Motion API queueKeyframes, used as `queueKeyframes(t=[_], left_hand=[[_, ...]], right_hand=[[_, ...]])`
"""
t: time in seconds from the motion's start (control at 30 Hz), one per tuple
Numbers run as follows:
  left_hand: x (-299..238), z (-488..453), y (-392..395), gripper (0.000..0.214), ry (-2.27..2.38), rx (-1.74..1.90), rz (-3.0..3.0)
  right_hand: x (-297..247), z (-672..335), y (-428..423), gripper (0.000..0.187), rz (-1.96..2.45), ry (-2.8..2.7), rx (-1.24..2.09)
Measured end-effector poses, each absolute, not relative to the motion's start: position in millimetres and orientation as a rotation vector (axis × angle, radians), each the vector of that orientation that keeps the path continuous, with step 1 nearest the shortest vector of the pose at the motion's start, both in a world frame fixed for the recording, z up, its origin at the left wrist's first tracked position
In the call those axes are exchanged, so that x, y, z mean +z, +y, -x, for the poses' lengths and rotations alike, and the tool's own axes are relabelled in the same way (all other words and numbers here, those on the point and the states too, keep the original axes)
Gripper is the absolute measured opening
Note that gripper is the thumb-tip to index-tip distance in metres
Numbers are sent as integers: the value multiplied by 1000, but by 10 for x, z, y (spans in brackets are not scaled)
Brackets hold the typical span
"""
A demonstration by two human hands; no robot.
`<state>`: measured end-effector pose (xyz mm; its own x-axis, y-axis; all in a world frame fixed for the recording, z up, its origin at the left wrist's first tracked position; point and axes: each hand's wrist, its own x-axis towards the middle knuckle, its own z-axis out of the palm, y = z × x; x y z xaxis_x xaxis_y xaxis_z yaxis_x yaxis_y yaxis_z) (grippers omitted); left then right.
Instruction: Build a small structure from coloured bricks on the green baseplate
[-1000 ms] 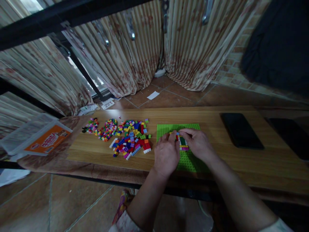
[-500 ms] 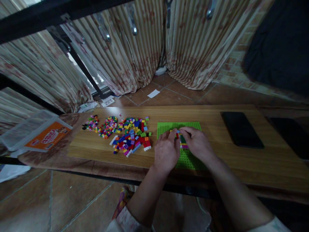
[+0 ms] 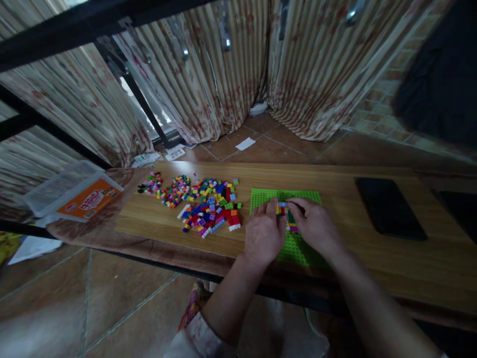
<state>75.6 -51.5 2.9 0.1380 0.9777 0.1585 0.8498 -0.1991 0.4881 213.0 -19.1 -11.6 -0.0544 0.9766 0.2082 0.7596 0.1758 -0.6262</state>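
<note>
A green studded baseplate [image 3: 303, 251] lies on the wooden table board. On it stands a small build of coloured toy bricks [image 3: 292, 227], with pink, yellow, red, white and dark green parts showing between my hands. My left hand [image 3: 264, 233] bends over the build's left side, index finger and thumb closed against its bricks. From the right, my right hand [image 3: 315, 221] pinches at the far edge of the build, beside a light-blue brick [image 3: 282, 204]. My fingers cover part of the build, so the exact piece in each grip is hard to see.
Left of the baseplate lies a loose pile of mixed bricks [image 3: 208, 214], with smaller pieces [image 3: 175, 191] behind. A clear plastic box [image 3: 55, 186] with an orange label stands at the far left. On the right lies a black tablet-like device [image 3: 389, 206]. Curtains [image 3: 208, 89] hang behind.
The whole view has shifted, so everything sits slightly further right. My fingers have parted a little around the build, and more of its far red, yellow and blue bricks shows.
</note>
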Motion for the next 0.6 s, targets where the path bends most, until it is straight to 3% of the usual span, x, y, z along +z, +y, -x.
queueKeyframes(t=[0.6], left_hand=[[59,-703,-552,47,1730,679,-2072]], right_hand=[[-158,-2176,-169,37,1659,-1884,415]])
